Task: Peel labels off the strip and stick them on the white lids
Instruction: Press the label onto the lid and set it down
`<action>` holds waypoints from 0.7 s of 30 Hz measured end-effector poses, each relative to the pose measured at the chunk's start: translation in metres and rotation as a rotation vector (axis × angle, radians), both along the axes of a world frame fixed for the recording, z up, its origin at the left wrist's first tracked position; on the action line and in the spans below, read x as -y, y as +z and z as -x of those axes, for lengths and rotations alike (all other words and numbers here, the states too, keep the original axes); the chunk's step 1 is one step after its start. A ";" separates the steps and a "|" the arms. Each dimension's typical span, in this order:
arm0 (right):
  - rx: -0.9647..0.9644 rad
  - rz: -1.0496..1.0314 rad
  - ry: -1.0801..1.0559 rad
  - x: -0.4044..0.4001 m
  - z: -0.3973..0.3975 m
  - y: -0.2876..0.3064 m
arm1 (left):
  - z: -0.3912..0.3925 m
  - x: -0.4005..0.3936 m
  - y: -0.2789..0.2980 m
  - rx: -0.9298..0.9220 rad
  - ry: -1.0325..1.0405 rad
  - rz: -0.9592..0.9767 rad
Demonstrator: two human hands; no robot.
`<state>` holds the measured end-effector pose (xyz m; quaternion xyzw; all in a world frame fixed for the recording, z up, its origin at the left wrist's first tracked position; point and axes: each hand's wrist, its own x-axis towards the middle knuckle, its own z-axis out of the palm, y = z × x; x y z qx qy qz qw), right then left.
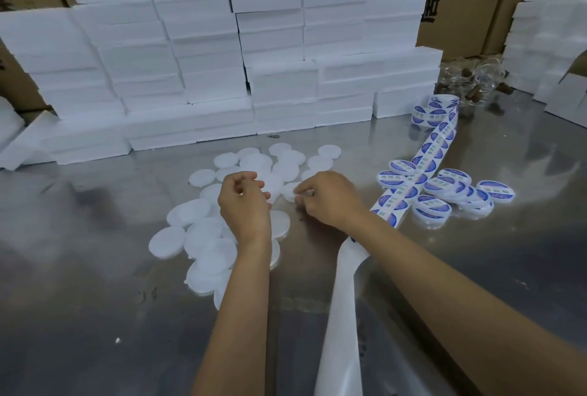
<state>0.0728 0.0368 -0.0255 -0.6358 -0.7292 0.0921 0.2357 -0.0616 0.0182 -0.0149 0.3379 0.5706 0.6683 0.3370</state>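
Two hands above white lids, label strip beside, foam boxes behind

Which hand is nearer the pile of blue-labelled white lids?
The right hand is nearer: the pile of blue-labelled white round plastic lids lies just beyond it to the right. The left hand is farther left, above the unlabelled lids.

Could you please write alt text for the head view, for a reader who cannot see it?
A person's left hand and right hand meet over plain white lids scattered on a metal table. A label strip runs from the right hand to a pile of labelled lids, with stacked white foam boxes behind.
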 end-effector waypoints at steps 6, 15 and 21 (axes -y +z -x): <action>-0.271 -0.041 -0.036 0.005 -0.011 0.002 | 0.002 0.002 0.002 0.024 -0.076 0.023; -1.074 0.236 0.132 0.049 -0.021 0.029 | -0.022 0.016 0.011 0.070 -0.634 0.033; -0.451 -0.020 -0.102 0.071 -0.064 0.023 | -0.031 0.022 0.011 0.071 -0.610 0.038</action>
